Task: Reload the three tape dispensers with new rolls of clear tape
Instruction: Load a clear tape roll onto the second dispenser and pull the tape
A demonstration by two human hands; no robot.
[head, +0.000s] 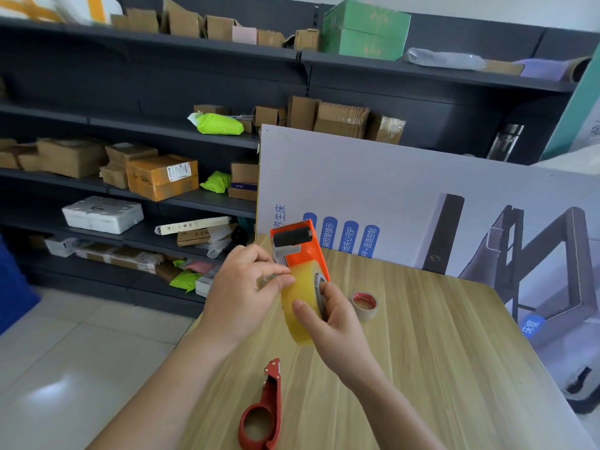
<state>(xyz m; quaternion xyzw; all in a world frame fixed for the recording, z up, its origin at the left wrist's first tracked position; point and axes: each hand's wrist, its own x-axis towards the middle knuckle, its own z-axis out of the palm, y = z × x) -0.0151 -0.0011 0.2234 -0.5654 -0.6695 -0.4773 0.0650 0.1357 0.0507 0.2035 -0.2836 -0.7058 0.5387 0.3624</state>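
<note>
Wooden worktop (pixel 438 336) before parcel shelves. Right hand (pixel 331 323) fingers are clamped on a clear tape roll (pixel 297 306) seated in an orange dispenser (pixel 300 251), held above the worktop. Left hand (pixel 243 287) fingers pinch the tape's loose end; it could restick or tear if tugged crooked.

Red dispenser (pixel 261 414) base cut by bottom edge; tape end under left fingers (pixel 276 277) blurred.

Soft, even daylight fills the room, bright and without hard shadows. A pale glare patch shines on the floor tiles (pixel 48 391). The shelves (pixel 130 125) bow and lean toward the edges from the wide lens. Everything looks slightly soft; the far boxes (pixel 162 177) are blurry.
</note>
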